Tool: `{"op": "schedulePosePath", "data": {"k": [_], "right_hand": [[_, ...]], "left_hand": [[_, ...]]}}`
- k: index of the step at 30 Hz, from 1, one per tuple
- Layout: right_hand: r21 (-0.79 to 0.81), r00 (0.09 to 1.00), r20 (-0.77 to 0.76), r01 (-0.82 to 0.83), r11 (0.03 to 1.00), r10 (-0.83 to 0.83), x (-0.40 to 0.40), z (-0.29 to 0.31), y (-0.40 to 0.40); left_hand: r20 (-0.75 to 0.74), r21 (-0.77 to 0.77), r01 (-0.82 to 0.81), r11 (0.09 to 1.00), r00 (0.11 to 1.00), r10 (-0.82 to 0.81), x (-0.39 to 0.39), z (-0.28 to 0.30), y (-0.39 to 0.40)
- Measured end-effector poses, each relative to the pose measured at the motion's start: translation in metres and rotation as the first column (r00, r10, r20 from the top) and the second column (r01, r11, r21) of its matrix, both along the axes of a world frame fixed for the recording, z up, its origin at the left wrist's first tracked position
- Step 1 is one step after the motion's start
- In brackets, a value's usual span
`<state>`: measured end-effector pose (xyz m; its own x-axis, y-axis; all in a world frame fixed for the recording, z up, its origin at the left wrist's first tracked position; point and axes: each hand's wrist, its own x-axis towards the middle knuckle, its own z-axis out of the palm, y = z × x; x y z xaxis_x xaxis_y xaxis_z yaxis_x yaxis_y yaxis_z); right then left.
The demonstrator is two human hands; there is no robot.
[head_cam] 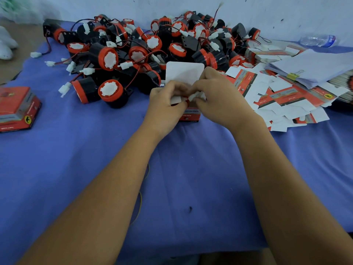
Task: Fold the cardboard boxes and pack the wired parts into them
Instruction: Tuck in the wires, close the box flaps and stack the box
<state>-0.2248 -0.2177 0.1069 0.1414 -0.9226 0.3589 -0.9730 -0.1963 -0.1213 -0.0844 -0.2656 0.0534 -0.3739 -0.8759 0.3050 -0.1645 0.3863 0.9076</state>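
Observation:
A small red cardboard box (190, 115) stands upright on the blue cloth at the centre, its white lid flap (184, 72) raised behind my hands. My left hand (165, 104) and my right hand (219, 98) meet over the box's open top, fingers curled, pinching a white connector and white flap there; a red-rimmed part shows between them. A big pile of black-and-red wired parts (145, 52) with white connectors lies just behind. Flat unfolded boxes (284, 100) are heaped to the right.
A closed red box (18, 108) sits at the left edge of the blue cloth (181, 178). A stack of white papers with a yellow binder clip (293, 75) and a plastic bottle (318, 40) lie at the back right. A wall runs behind.

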Motion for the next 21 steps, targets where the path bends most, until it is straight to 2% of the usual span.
{"op": "schedulePosePath", "data": {"k": [3, 8, 13, 21], "right_hand": [[-0.026, 0.997, -0.05, 0.053, 0.998, -0.054, 0.004, -0.004, -0.002], [-0.084, 0.996, 0.022, 0.092, 0.992, -0.09, 0.003, -0.003, -0.001], [0.026, 0.999, -0.032, 0.033, 0.999, -0.032, 0.001, 0.007, -0.001], [0.178, 0.993, -0.097, 0.079, 0.981, -0.062, 0.003, 0.021, 0.0]], "left_hand": [[-0.044, 0.016, -0.005, 1.0, 0.999, 0.005, 0.0, 0.002, 0.002], [-0.054, 0.016, -0.012, 1.0, 0.998, 0.012, 0.001, 0.0, 0.001], [-0.029, -0.018, 0.004, 1.0, 1.0, -0.005, 0.001, -0.001, 0.001], [0.065, -0.022, -0.028, 0.999, 0.997, 0.029, 0.001, -0.002, -0.002]]}}
